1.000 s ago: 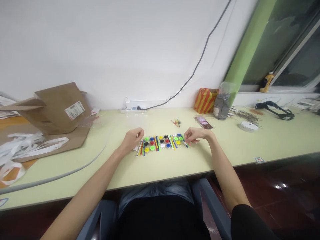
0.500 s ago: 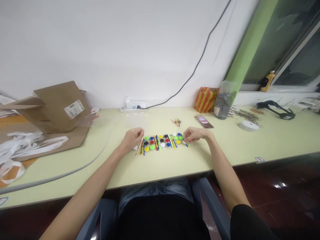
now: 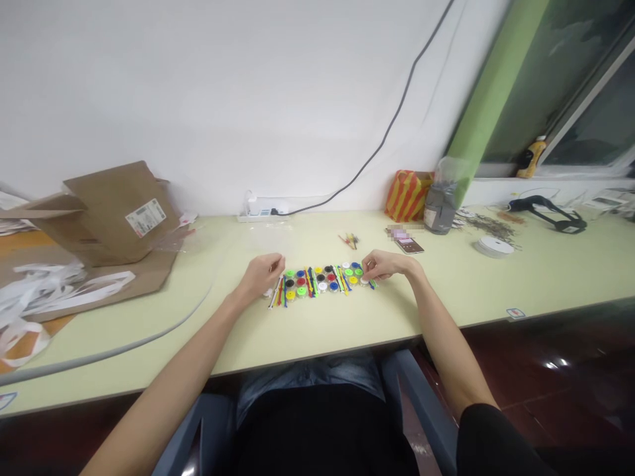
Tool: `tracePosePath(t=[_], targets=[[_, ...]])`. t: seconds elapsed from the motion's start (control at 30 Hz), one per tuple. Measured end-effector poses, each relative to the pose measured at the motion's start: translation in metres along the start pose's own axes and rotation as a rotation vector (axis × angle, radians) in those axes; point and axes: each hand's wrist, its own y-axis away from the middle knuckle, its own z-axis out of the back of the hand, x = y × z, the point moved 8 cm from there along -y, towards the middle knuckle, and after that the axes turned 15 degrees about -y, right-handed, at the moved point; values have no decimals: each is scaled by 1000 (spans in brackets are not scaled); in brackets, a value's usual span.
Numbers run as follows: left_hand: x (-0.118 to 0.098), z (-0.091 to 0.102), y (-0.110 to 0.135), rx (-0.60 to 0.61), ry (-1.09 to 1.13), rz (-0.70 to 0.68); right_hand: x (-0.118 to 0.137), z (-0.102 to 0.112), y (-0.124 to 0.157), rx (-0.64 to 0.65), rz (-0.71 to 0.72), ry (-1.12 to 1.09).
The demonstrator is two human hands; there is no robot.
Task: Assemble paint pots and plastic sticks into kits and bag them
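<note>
A plain indoor workroom, likely a small craft or assembly workshop: a long pale-green table [image 3: 317, 324] lines a white wall, carrying a power strip [image 3: 262, 210], a labelled cardboard parcel [image 3: 114, 215] and rows of small coloured parts [image 3: 322, 281].

The bright discs [image 3: 301, 281] in the central row look like smooth, glossy plastic, and the thin coloured sticks [image 3: 282, 291] among them look like plastic too. The long desktop [image 3: 317, 330] has a smooth, matt laminate finish. Towards the far left, the parcel [image 3: 114, 225] is matt brown card, rough-looking at its folds. On the far right, the striped bag [image 3: 407, 196] is woven plastic with a slight sheen. The near floor tiles [image 3: 555, 373] are dark and glossy, and the jeans [image 3: 307, 373] are blue denim cloth.
</note>
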Motion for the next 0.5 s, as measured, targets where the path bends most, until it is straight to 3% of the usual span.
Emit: tracePosePath(t=[0.33, 0.5], targets=[[2, -2, -1, 3, -12, -5, 0, 6, -3, -41, 58, -52], [2, -1, -1, 2, -1, 4, -17, 35, -3, -278, 6, -56]])
